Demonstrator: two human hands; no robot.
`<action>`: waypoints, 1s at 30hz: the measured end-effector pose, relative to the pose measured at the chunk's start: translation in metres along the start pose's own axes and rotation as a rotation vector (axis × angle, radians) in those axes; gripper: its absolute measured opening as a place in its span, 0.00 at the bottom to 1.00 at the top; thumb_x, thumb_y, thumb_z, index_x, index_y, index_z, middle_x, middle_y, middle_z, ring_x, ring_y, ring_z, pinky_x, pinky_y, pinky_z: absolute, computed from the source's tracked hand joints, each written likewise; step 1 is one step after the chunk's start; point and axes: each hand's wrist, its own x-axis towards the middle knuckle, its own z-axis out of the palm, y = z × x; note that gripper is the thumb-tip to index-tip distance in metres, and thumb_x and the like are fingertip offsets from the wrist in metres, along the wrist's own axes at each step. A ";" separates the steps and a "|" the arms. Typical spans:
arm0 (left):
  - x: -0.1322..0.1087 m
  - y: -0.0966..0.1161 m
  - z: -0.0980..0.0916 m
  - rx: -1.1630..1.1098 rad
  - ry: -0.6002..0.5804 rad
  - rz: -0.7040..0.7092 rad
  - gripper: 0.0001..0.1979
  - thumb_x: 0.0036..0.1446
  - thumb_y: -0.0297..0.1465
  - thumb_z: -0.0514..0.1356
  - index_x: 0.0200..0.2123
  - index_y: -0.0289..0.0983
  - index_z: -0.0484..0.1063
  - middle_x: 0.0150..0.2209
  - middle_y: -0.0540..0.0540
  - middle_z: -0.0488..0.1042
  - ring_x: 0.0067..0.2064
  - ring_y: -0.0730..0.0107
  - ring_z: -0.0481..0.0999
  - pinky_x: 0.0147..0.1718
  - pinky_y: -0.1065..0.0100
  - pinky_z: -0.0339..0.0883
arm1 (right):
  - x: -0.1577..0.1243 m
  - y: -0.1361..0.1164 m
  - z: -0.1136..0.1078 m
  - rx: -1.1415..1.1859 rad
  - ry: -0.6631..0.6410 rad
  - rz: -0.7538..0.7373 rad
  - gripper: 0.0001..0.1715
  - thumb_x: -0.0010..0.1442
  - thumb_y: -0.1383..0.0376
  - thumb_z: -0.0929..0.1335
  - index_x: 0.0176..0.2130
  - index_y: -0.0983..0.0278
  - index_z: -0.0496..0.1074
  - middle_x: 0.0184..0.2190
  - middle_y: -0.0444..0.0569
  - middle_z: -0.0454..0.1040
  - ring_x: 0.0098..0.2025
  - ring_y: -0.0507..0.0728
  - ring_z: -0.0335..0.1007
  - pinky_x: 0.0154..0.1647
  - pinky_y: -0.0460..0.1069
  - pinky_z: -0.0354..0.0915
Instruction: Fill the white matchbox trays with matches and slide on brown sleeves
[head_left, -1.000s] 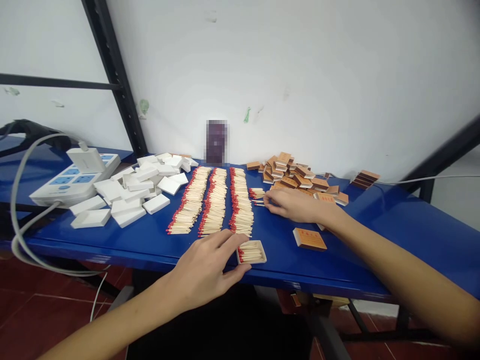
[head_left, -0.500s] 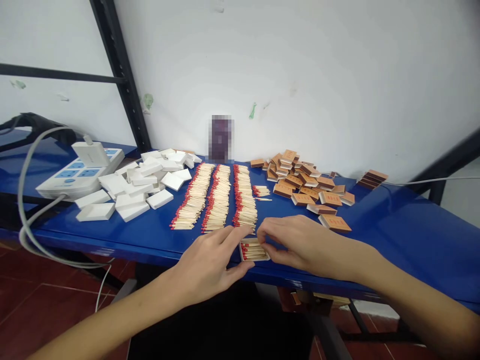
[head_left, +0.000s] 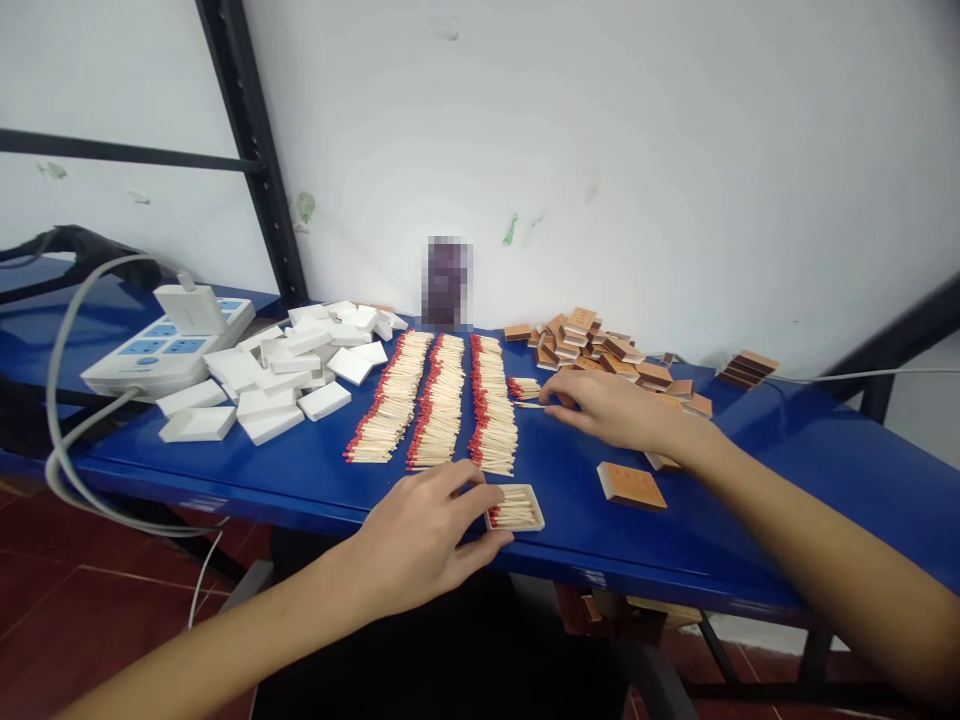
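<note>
At the front edge of the blue table (head_left: pixel 810 490), we see the left hand (head_left: pixel 439 525) on a small white tray (head_left: pixel 540 509), thumb at its near side and fingers over its left end, so we log it as gripped. Matches (head_left: pixel 514 512) lie inside, red heads to the left. Farther back, we have the right hand (head_left: pixel 600 408), fingers bent, thumb and fingertips close together at the plain ends of a small match cluster (head_left: pixel 524 387) and a loose match (head_left: pixel 528 405); we can't tell if they pinch anything. Left of that cluster, we note three long match rows, the left row (head_left: pixel 391 400), the middle row (head_left: pixel 440 400) and the right row (head_left: pixel 491 400), all heads left. We find one brown matchbox (head_left: pixel 632 486) lying nearer the front, below the right wrist, with a pile of brown boxes (head_left: pixel 583 335) behind the right hand. Far left of the rows, we mark a heap of white trays (head_left: pixel 289 362), beside it a power strip (head_left: pixel 154 350) with a white charger (head_left: pixel 190 310) plugged in. Against the wall (head_left: pixel 637 130), we get one dark pixelated object (head_left: pixel 447 283).
</note>
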 end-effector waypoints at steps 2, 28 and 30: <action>0.000 0.000 0.001 -0.001 -0.003 -0.005 0.10 0.65 0.36 0.57 0.45 0.37 0.72 0.41 0.44 0.74 0.39 0.62 0.77 0.38 0.61 0.75 | 0.007 0.010 0.009 0.017 -0.010 0.006 0.14 0.66 0.59 0.61 0.45 0.63 0.71 0.42 0.55 0.76 0.43 0.62 0.71 0.41 0.54 0.63; 0.000 -0.001 0.004 0.021 0.059 -0.038 0.19 0.63 0.36 0.60 0.56 0.40 0.64 0.43 0.45 0.75 0.39 0.61 0.78 0.37 0.60 0.75 | 0.006 -0.023 0.008 -0.090 0.038 0.198 0.10 0.66 0.63 0.61 0.33 0.62 0.66 0.33 0.50 0.74 0.34 0.56 0.68 0.30 0.48 0.52; 0.000 -0.001 0.004 0.016 0.057 -0.035 0.19 0.63 0.36 0.60 0.56 0.39 0.64 0.42 0.45 0.75 0.40 0.61 0.79 0.37 0.60 0.75 | 0.011 -0.020 0.016 -0.137 0.011 0.218 0.11 0.66 0.63 0.60 0.34 0.63 0.67 0.34 0.52 0.75 0.35 0.58 0.70 0.30 0.49 0.52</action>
